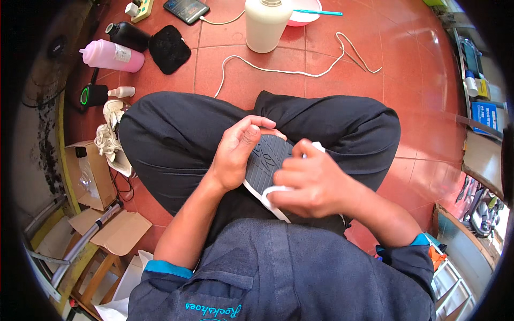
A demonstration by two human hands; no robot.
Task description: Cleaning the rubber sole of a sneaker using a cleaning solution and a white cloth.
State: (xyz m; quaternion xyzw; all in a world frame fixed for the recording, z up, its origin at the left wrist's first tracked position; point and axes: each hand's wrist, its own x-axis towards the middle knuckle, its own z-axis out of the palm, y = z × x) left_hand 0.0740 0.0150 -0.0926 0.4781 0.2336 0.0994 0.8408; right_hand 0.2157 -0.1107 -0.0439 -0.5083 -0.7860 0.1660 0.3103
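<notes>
A shoe with a dark grey patterned sole [263, 164] and a white edge lies sole up in my lap. My left hand [240, 148] is wrapped round its upper left side, fingers over the far end. My right hand [309, 180], slightly blurred, is closed on a white cloth or wipe [277, 191] over the right part of the sole. Bits of the white material stick out between the fingers and above the knuckles. The right hand hides part of the shoe.
On the red tiled floor beyond my knees are a large whitish bottle [267, 28], a pink bowl [307, 18], a white cable [281, 72], a phone [186, 9], a black pad [168, 50] and a pink squeeze bottle [112, 56]. Pale sneakers [110, 140] and a cardboard box [92, 176] stand left.
</notes>
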